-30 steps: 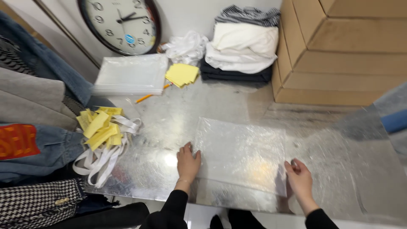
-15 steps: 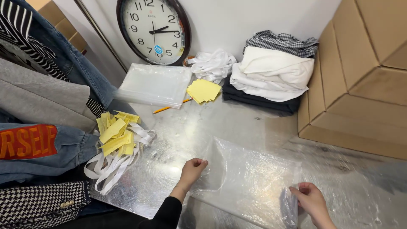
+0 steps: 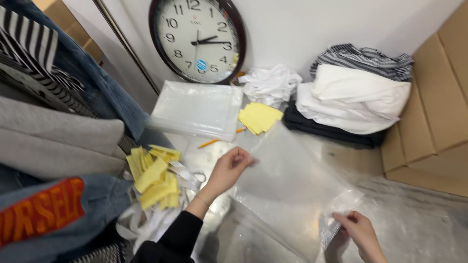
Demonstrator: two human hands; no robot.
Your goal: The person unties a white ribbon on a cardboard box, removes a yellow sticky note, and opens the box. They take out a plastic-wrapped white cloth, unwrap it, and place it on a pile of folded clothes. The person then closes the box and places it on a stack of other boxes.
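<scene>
I hold a large clear plastic bag (image 3: 292,180) lifted off the shiny metal table (image 3: 419,219). My left hand (image 3: 229,168) pinches the bag's upper left edge with fingers closed. My right hand (image 3: 358,231) grips its lower right corner near the bottom of the view. The bag hangs tilted between the two hands, its far edge raised toward the wall.
A stack of clear bags (image 3: 197,109) and yellow paper slips (image 3: 260,117) lie by a wall clock (image 3: 200,39). Folded clothes (image 3: 356,100) sit at back right beside cardboard boxes (image 3: 436,112). Yellow tags with white ribbons (image 3: 156,178) and hanging garments (image 3: 53,141) fill the left. A pencil (image 3: 214,142) lies nearby.
The bag lay flat on the table under both hands; now both hands have gripped its edges and lifted it. The view has shifted closer and left.
</scene>
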